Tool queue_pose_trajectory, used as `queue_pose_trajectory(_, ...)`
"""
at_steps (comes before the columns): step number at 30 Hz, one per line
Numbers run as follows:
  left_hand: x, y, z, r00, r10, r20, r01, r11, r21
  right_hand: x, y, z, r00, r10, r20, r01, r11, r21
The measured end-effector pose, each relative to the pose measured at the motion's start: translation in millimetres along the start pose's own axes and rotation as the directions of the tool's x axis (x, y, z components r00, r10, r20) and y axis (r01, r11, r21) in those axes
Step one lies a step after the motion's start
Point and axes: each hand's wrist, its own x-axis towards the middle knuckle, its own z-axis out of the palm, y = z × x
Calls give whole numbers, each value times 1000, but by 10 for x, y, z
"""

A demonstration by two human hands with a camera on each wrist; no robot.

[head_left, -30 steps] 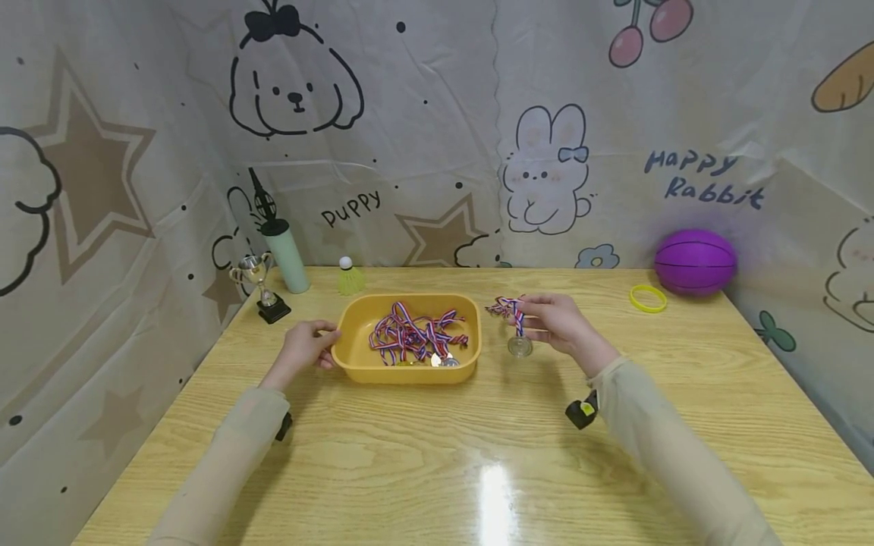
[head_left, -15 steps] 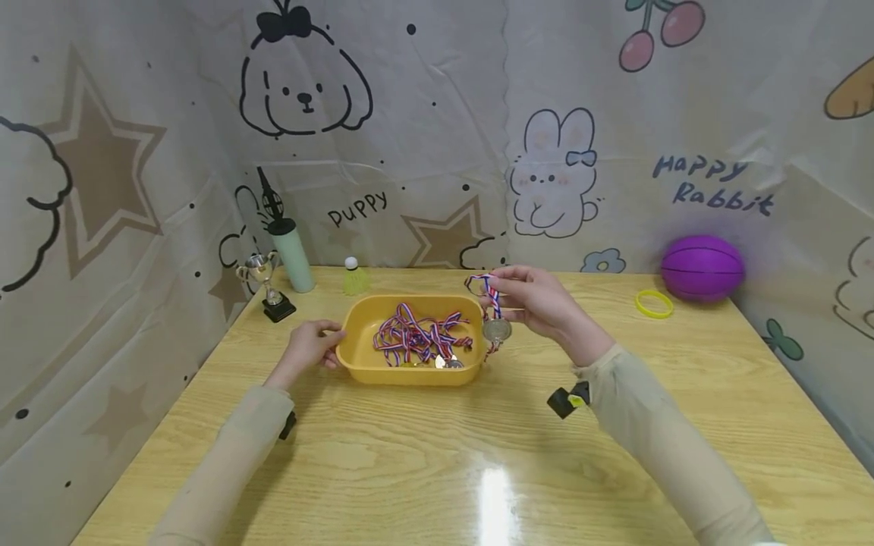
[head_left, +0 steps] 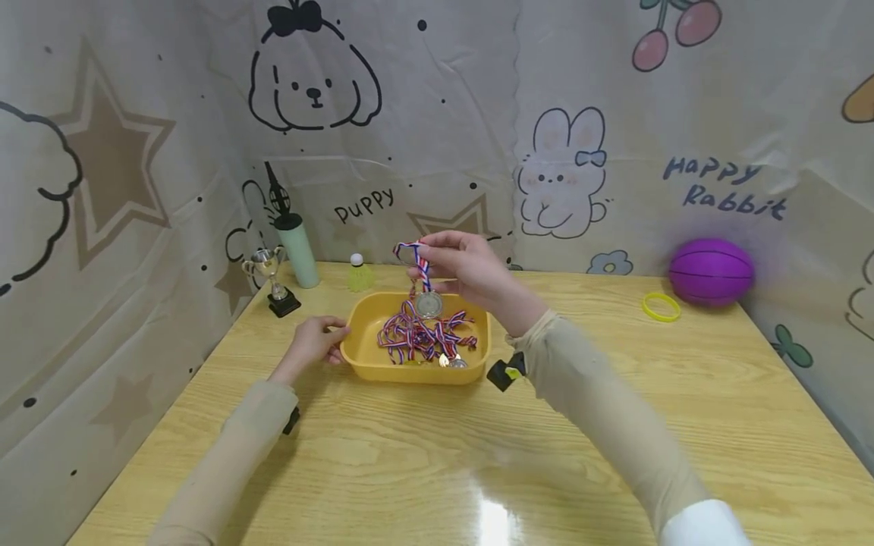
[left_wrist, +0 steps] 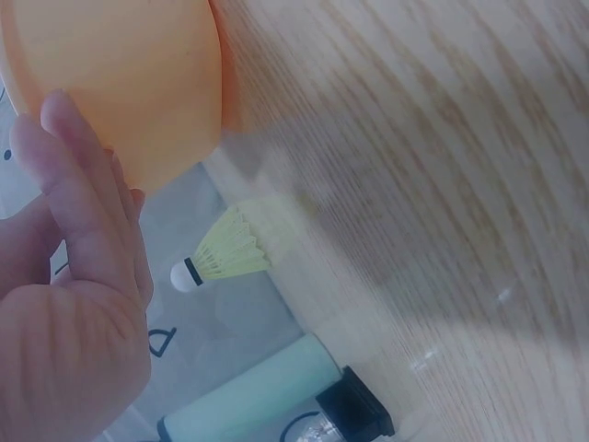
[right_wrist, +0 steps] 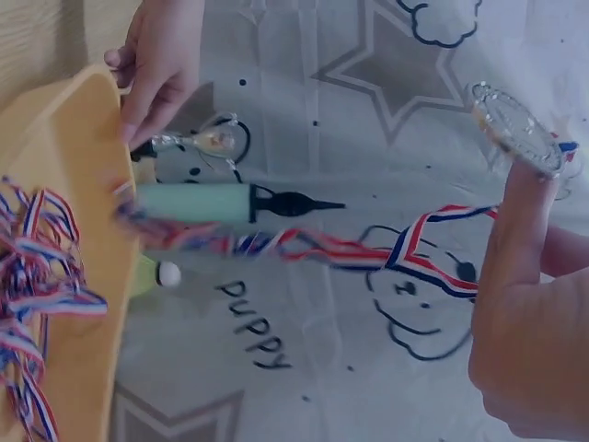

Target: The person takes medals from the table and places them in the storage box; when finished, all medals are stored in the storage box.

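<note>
My right hand (head_left: 473, 274) pinches the red, white and blue ribbon of a silver medal (head_left: 429, 305) above a yellow plastic basin (head_left: 403, 374). In the right wrist view the medal's disc (right_wrist: 517, 127) lies by the fingers, and its twisted ribbon (right_wrist: 313, 244) trails toward the basin. Inside the basin, several striped ribbons (head_left: 413, 334) are tangled, with gold and silver medals (head_left: 456, 362) at the near side. My left hand (head_left: 312, 341) grips the basin's left rim. Seen from the left wrist, its fingers (left_wrist: 83, 193) lie against the basin's outer wall (left_wrist: 147, 83).
Behind the basin stands a yellow-green shuttlecock (head_left: 359, 274). At the back left are a trophy cup (head_left: 273, 282) and a pale green hand pump (head_left: 299, 250). A purple ball (head_left: 712, 273) and yellow wristband (head_left: 661, 307) lie back right. A printed curtain (head_left: 451, 136) hangs behind the table (head_left: 382, 455).
My right hand has carried the silver medal left and up, from beside the basin to over it. The left hand has stayed on the rim. The head view has shifted slightly.
</note>
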Motion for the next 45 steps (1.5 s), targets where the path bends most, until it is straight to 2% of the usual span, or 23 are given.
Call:
queue_pose_trajectory(5,22,-13,13,1000,-27,-8,27,1000,2,244,229,197,996,43,-74,-41,999,34)
queue_pose_trajectory(12,42,-22,12,999,-32,-17,32,999,19,567,807,335,981,60,-185,-41,993,107)
queue_pose_trajectory(17,47,-59,20,999,-26,-19,26,1000,14,674,1153,408,966,95,-241,-65,990,128)
queue_pose_trajectory(21,45,-61,23,999,-35,-24,35,999,3,684,1332,455,958,135,-254,-114,989,95)
queue_pose_trajectory(29,31,-34,11,999,-51,-15,51,999,8,683,1515,429,945,175,-275,-180,984,7)
queue_pose_trajectory(36,29,-16,5,998,-64,-8,64,998,7,689,1609,367,930,252,-268,-268,963,-24)
queue_pose_trajectory(41,37,-20,11,998,-66,-3,66,998,-2,695,1630,321,929,249,-275,-275,960,-58)
queue_pose_trajectory(45,39,-21,13,998,-56,-5,56,998,-8,705,1649,274,917,239,-319,-266,963,-45)
